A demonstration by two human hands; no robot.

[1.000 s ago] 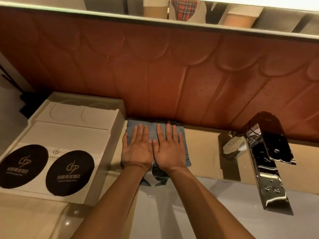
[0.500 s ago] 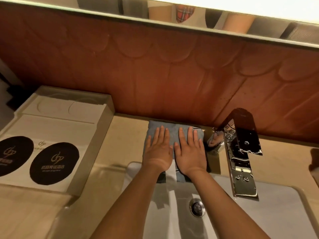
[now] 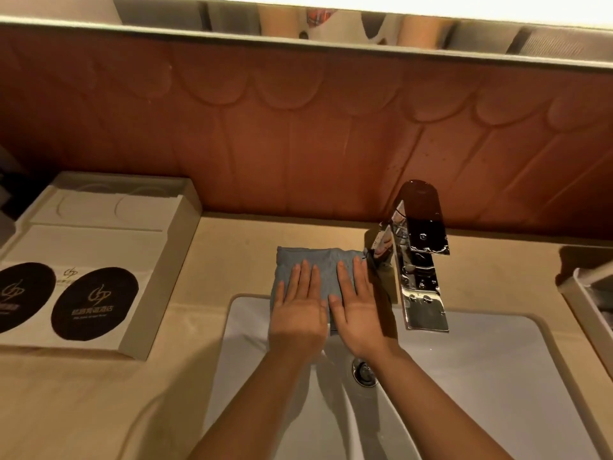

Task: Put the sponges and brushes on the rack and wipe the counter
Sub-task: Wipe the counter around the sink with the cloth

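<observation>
Squarely under both hands (image 3: 300,313), cloth (image 3: 313,255).

The room is dim and warm, and the brightest light comes from a white strip (image 3: 431,1) along the very top. The shiny tap (image 3: 421,260) throws back small bright spots and casts a dark shadow to its left on the tan counter (image 3: 232,247), and soft grey shadows lie in the white sink (image 3: 481,376). The picture is a bit soft all over, and straight lines bend near the edges.
</observation>
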